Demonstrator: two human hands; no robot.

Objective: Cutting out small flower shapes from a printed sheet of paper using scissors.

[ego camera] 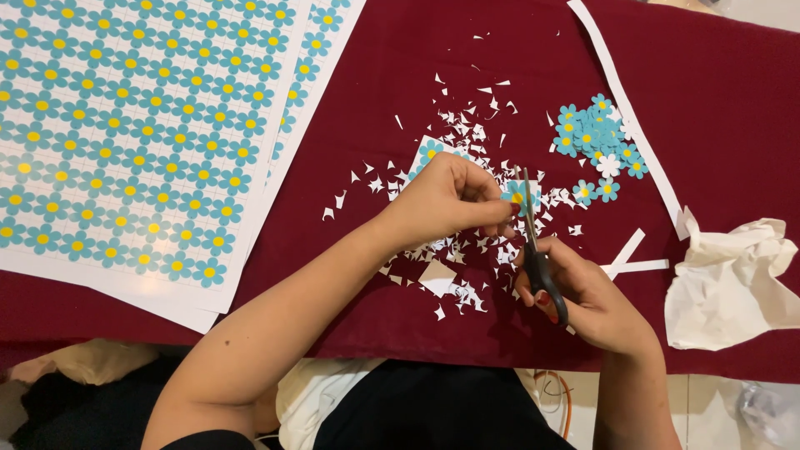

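Here the step in hand is trimming one paper flower [518,197] out of its white surround. The left hand [446,200] pinches the flower between thumb and fingertips, fingers closed narrowly on its left edge, and holds it just above the dark red surface [400,83]. The right hand [583,296] grips the black-handled scissors [533,242], fingers closed through and around the handle loops, with the blades pointing up and away from the person and meeting the flower at its right edge. The blades stand nearly closed on the paper.

Relative to the flower, a scatter of white scraps [454,287] lies all around and below it. A pile of finished flowers [596,137] sits up and to the right of it. The large printed sheets [125,125] of uncut flowers lie well to its left. A crumpled white paper [729,279] lies far to its right, and two loose white strips [629,258] lie between that paper and the scissors.

The left forearm crosses from the lower left, wrist bent inward over the flower. The right forearm rises from the lower right, wrist straight, palm turned left.

By judgement, the next cut calls for a small turn of the flower by the left fingers, so the blades follow the petal outline, and short, shallow snips.
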